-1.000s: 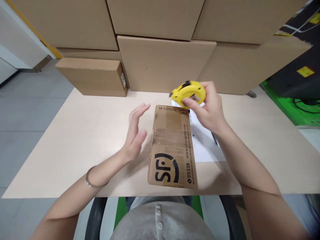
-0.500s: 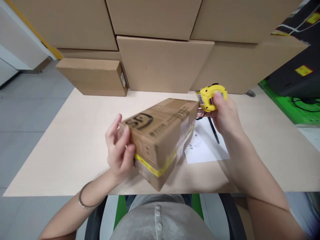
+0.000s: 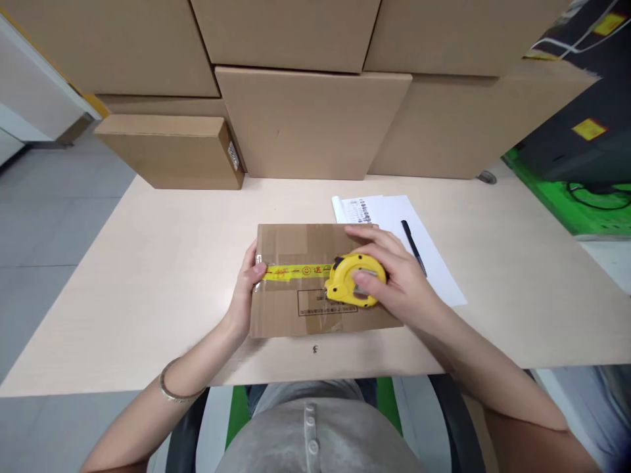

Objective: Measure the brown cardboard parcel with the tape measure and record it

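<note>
A flat brown cardboard box (image 3: 300, 315) lies on the pale wooden table (image 3: 148, 282) in front of me, with clear tape and a printed rectangle on its top. A yellow strip (image 3: 293, 270) runs across the top from the left edge to a round yellow tape measure (image 3: 353, 280). My right hand (image 3: 394, 279) is wrapped round the tape measure and presses it on the box. My left hand (image 3: 249, 282) grips the box's left edge, thumb on the end of the yellow strip.
A white printed sheet (image 3: 394, 223) with a black pen (image 3: 413, 246) on it lies right of the box. A closed brown box (image 3: 167, 151) sits at the table's back left. Large cartons (image 3: 310, 121) are stacked behind. A green and black surface (image 3: 576, 190) is at far right.
The box, lifted and turned over by my left hand half a second ago, now lies flat with its other face up. My right hand brought the tape measure down onto it.
</note>
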`<state>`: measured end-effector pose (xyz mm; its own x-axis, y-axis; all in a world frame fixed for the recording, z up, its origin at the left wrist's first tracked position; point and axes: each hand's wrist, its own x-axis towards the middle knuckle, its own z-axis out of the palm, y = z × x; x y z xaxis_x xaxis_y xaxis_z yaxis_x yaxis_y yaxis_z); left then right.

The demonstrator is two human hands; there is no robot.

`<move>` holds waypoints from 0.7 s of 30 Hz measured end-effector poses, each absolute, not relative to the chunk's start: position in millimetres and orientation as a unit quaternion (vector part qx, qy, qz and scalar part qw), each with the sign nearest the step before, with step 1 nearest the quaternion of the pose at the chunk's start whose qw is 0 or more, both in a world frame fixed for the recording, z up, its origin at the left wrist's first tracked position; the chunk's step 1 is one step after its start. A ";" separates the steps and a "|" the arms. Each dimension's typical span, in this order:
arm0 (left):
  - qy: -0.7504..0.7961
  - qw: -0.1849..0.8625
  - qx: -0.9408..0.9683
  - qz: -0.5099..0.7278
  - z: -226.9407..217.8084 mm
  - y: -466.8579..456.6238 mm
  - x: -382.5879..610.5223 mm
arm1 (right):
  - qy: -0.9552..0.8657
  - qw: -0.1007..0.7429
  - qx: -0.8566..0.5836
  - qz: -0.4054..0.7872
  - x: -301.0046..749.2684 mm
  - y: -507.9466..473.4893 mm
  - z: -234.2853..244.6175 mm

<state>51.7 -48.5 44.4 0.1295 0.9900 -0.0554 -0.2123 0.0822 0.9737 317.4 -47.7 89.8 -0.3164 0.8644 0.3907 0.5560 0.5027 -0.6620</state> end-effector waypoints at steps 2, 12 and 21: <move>0.455 0.648 0.318 0.520 45.5 -49.1 54.2 | -0.787 0.363 -0.452 0.210 317.3 -48.6 85.7; 0.479 0.665 0.272 0.505 44.7 -44.7 48.6 | -0.738 0.251 -0.577 0.242 418.7 -39.5 -4.6; 0.489 0.664 0.268 0.497 43.5 -42.2 50.8 | -0.779 0.203 -0.543 0.238 379.1 -48.9 -33.0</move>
